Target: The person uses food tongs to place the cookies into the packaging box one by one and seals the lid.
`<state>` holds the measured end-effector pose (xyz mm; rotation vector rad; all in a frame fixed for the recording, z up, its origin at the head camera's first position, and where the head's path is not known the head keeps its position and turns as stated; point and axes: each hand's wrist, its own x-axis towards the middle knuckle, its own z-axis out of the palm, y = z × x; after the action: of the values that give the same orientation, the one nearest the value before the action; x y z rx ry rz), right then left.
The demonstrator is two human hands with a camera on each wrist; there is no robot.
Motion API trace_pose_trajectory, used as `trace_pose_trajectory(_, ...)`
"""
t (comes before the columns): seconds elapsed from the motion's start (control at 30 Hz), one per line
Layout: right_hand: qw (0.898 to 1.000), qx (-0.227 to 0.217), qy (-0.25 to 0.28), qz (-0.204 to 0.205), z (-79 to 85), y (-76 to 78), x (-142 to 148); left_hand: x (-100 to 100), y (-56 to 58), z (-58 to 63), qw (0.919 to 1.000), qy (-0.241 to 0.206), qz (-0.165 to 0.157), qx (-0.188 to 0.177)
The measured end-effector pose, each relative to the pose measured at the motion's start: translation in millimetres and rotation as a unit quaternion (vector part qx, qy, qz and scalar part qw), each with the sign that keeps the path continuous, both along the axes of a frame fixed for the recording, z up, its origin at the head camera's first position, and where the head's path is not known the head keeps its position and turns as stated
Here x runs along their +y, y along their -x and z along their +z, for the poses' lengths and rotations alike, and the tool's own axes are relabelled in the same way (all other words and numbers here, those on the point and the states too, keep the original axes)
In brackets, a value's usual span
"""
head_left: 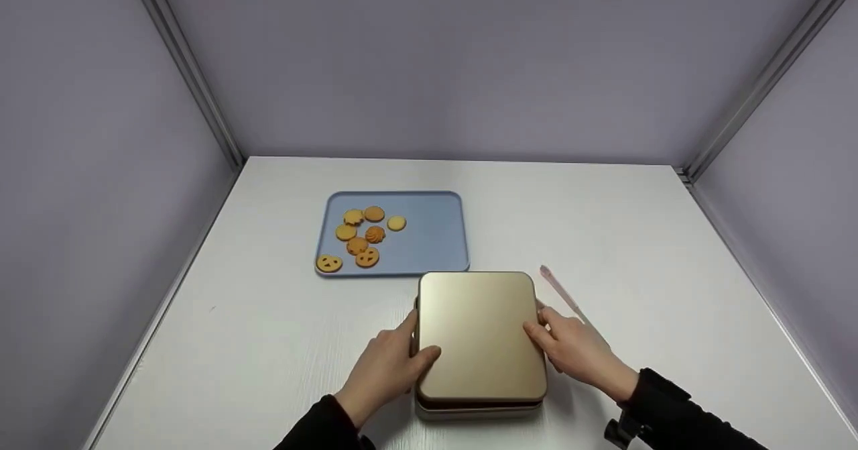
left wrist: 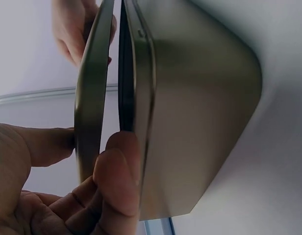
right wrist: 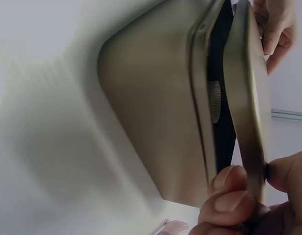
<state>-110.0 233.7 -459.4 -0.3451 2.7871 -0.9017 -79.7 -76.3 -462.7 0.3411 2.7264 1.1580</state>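
Observation:
A gold rectangular tin lid (head_left: 479, 336) is held just above its tin (head_left: 477, 412), with a gap showing between the two. My left hand (head_left: 385, 369) grips the lid's left side, thumb on top and fingers beneath the edge. On the opposite side my right hand (head_left: 578, 348) pinches the lid the same way. In the right wrist view, fingertips (right wrist: 229, 200) sit at the gap between lid and tin, and a pale ridged thing (right wrist: 214, 102) shows inside the dark opening. The lid hides most of the tin's inside.
A blue tray (head_left: 432, 235) with several cookies (head_left: 375, 235) stands behind the tin, to the left. A slim pinkish see-through utensil (head_left: 562, 290) lies right of the tin, partly behind my right hand. Grey walls enclose the white table (head_left: 241, 343).

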Motion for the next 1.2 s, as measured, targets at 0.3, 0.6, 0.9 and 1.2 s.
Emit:
trace_pose_trajectory(0.3,0.998,0.026,-0.051,-0.004,-6.5,-4.1,-4,3,-2.3,-7.4,0.9997,0.021,0.003,-0.007)
trace_pose_trajectory(0.6,0.996,0.038,-0.081,0.010,-10.7,-7.4,-4,4,-4.2,-9.0,0.9997,0.022,0.007,-0.007)
trace_pose_trajectory(0.9,0.991,0.089,-0.090,0.052,-17.1,-9.8,-2,3,-6.9,-9.5,0.9995,0.029,0.007,0.005)
trace_pose_trajectory(1.2,0.987,0.102,-0.105,0.060,-17.1,-10.4,-4,1,-9.8,-12.7,0.9993,0.036,0.007,0.011)
